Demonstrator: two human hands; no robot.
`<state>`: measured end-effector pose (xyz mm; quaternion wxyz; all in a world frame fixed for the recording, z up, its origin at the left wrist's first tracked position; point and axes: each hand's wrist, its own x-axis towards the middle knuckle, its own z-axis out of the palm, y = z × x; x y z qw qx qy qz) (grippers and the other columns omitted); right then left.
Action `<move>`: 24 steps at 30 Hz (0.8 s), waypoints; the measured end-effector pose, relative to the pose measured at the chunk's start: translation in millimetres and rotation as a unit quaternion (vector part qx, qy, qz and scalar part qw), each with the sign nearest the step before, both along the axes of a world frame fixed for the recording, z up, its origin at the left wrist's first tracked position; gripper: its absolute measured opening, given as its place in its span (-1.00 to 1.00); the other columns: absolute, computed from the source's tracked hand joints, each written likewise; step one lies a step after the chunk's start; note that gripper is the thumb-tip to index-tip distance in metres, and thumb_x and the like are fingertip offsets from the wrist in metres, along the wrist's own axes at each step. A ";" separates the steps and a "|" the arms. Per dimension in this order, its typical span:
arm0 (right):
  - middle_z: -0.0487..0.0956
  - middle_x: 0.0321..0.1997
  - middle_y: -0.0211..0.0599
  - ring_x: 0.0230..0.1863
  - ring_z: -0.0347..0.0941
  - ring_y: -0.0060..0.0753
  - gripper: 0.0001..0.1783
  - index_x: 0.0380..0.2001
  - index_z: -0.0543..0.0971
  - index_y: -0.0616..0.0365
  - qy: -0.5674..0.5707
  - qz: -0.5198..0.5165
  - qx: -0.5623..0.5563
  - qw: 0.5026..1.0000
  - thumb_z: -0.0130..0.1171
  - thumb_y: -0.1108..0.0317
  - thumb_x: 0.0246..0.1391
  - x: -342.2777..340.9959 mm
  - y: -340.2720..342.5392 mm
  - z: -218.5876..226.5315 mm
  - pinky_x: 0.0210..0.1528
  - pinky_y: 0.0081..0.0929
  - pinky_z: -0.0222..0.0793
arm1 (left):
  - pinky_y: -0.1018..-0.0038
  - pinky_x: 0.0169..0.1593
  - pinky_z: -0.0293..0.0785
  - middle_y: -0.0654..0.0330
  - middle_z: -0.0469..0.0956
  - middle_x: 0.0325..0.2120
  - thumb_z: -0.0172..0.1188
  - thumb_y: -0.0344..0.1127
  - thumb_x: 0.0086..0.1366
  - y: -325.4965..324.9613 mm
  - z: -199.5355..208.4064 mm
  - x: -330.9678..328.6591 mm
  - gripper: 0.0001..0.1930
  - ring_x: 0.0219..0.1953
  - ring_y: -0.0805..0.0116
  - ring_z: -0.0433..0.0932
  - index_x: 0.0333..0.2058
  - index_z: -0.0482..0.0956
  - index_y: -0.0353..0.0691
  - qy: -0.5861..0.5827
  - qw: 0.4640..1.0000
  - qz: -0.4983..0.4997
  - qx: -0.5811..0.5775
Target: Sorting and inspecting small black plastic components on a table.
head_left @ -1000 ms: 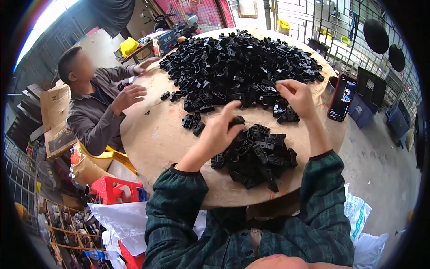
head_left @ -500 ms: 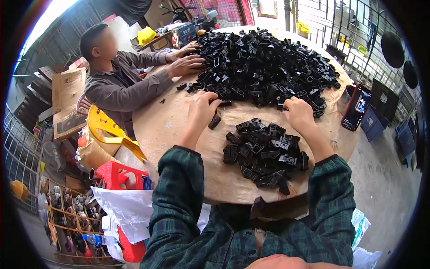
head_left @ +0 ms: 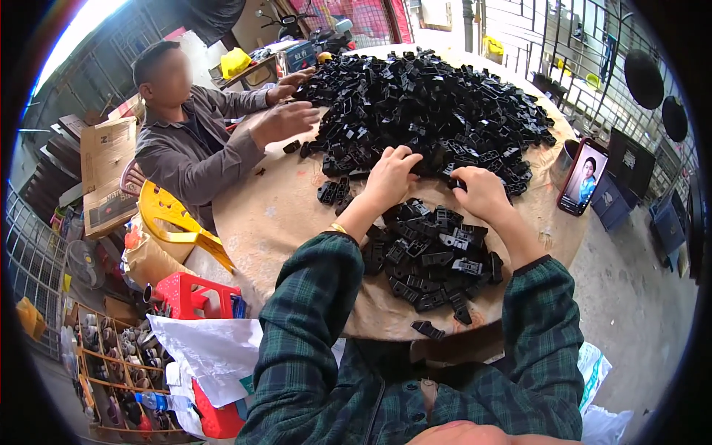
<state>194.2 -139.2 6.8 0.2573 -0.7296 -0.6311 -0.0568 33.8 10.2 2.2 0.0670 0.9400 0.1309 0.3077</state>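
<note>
A large heap of black plastic parts (head_left: 430, 104) covers the far half of the round table (head_left: 259, 241). My left hand (head_left: 391, 178) is at the heap's near edge, fingers curled down; whatever they grip is hidden among the dark pieces. To its right, my right hand (head_left: 482, 194) is closed, with a black plastic part (head_left: 455, 182) at its thumb and fingertips. Between my forearms lies a smaller pile of black clip-like parts (head_left: 430, 256). A few loose parts (head_left: 334, 192) sit left of my left hand, and a single part (head_left: 428, 329) lies by the near table edge.
Across to the left sits a co-worker, one hand (head_left: 288, 122) raised beside the heap. A phone (head_left: 586, 176) stands upright at the table's right edge, near a metal cup (head_left: 565, 157). A yellow chair (head_left: 174, 222) and red stool (head_left: 194, 295) are at the left.
My left hand has moved right to the heap's edge; my right hand has shifted slightly nearer. Loose parts now lie at left, and one by the near edge. The co-worker's nearer hand has drawn back.
</note>
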 end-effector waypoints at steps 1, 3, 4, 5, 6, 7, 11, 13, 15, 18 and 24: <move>0.54 -0.30 -0.18 -0.23 0.47 -0.15 -0.72 -0.30 0.54 0.13 0.011 0.006 0.014 1.000 0.14 0.35 -0.18 0.4 0.1 1.1 -0.17 -0.29 0.39 | 0.34 -0.05 0.36 0.13 0.40 -0.19 0.24 -0.42 -0.05 -0.3 0.0 0.9 -0.64 -0.14 0.10 0.35 -0.19 0.52 -0.18 0.001 1.000 -0.002 0.000; 0.54 -0.30 -0.17 -0.25 0.47 -0.15 -0.71 -0.28 0.53 0.14 0.069 0.011 0.044 0.997 0.14 0.36 -0.18 1.1 2.3 2.4 -0.18 -0.31 0.40 | 0.33 -0.04 0.34 0.12 0.41 -0.23 0.23 -0.39 -0.02 -2.8 2.5 0.8 -0.77 -0.15 0.11 0.36 -0.30 0.57 -0.18 0.009 1.000 0.002 -0.026; 0.54 -0.29 -0.15 -0.27 0.48 -0.16 -0.69 -0.26 0.53 0.16 0.126 0.017 0.075 0.989 0.14 0.37 -0.18 1.0 3.5 2.9 -0.20 -0.32 0.40 | 0.33 -0.04 0.34 0.12 0.41 -0.23 0.23 -0.39 -0.02 -5.4 4.9 1.1 -0.77 -0.15 0.11 0.36 -0.30 0.57 -0.18 0.010 1.000 0.000 -0.027; 0.54 -0.29 -0.14 -0.31 0.49 -0.20 -0.66 -0.20 0.52 0.18 0.171 0.017 0.097 0.980 0.13 0.43 -0.16 -0.1 4.7 4.0 -0.22 -0.40 0.41 | 0.33 -0.05 0.33 0.12 0.40 -0.25 0.24 -0.35 -0.02 -7.8 7.4 1.7 -0.80 -0.16 0.10 0.35 -0.34 0.57 -0.18 0.026 0.999 0.023 -0.008; 0.54 -0.29 -0.14 -0.31 0.49 -0.20 -0.66 -0.20 0.52 0.18 0.171 0.014 0.097 0.980 0.13 0.43 -0.16 0.7 4.9 4.6 -0.22 -0.40 0.41 | 0.32 -0.06 0.33 0.12 0.40 -0.26 0.25 -0.30 -0.01 -12.1 12.4 3.3 -0.82 -0.16 0.09 0.35 -0.38 0.58 -0.18 0.042 0.998 0.044 0.010; 0.53 -0.30 -0.13 -0.32 0.48 -0.22 -0.66 -0.18 0.51 0.18 0.201 0.023 0.135 0.970 0.12 0.45 -0.14 2.1 5.1 4.8 -0.22 -0.42 0.40 | 0.32 -0.06 0.33 0.12 0.40 -0.26 0.25 -0.30 -0.01 -14.3 14.8 7.2 -0.82 -0.16 0.09 0.35 -0.38 0.58 -0.18 0.042 0.998 0.040 0.010; 0.52 -0.31 -0.28 -0.33 0.43 -0.43 -0.65 -0.11 0.50 0.17 0.257 0.060 0.200 0.944 0.07 0.53 -0.05 2.5 8.0 7.5 -0.25 -0.54 0.37 | 0.32 -0.04 0.32 0.07 0.42 -0.28 0.26 -0.20 0.00 -11.4 20.6 30.8 -0.72 -0.13 0.06 0.31 -0.34 0.57 -0.23 -0.033 0.998 0.061 -0.012; 0.51 -0.32 -0.36 -0.34 0.41 -0.53 -0.66 -0.10 0.50 0.16 0.297 0.074 0.214 0.928 0.06 0.54 -0.02 3.5 6.4 8.9 -0.25 -0.58 0.36 | 0.32 -0.03 0.32 0.06 0.43 -0.27 0.27 -0.18 0.01 -13.0 18.0 47.6 -0.69 -0.13 0.06 0.32 -0.32 0.56 -0.26 -0.014 0.997 0.072 -0.026; 0.46 -0.36 -0.54 -0.42 0.26 -0.74 -0.62 -0.03 0.48 0.07 0.421 0.089 0.165 0.888 0.06 0.52 0.02 5.5 5.3 9.6 -0.31 -0.75 0.28 | 0.32 -0.03 0.32 0.06 0.43 -0.26 0.27 -0.22 -0.01 -13.3 15.5 56.9 -0.71 -0.12 0.06 0.32 -0.32 0.56 -0.25 0.035 0.995 0.092 -0.023; 0.46 -0.38 -0.55 -0.40 0.31 -0.78 -0.73 -0.15 0.51 0.12 0.473 0.086 0.165 0.861 0.09 0.49 0.02 9.2 4.1 11.5 -0.34 -0.77 0.30 | 0.28 -0.05 0.34 0.09 0.44 -0.27 0.28 -0.32 -0.07 -17.4 12.9 62.1 -0.72 -0.09 0.06 0.34 -0.32 0.52 -0.22 0.027 0.996 0.081 -0.010; 0.51 -0.34 -0.43 -0.38 0.41 -0.70 -0.81 -0.23 0.49 0.20 0.549 0.116 0.175 0.809 0.10 0.51 0.02 12.3 -5.4 21.8 -0.38 -0.75 0.37 | 0.34 -0.20 0.41 0.05 0.44 -0.37 0.24 -0.44 -0.03 -34.9 27.2 46.0 -0.66 -0.31 0.06 0.46 -0.20 0.48 -0.24 -0.025 0.994 -0.037 -0.099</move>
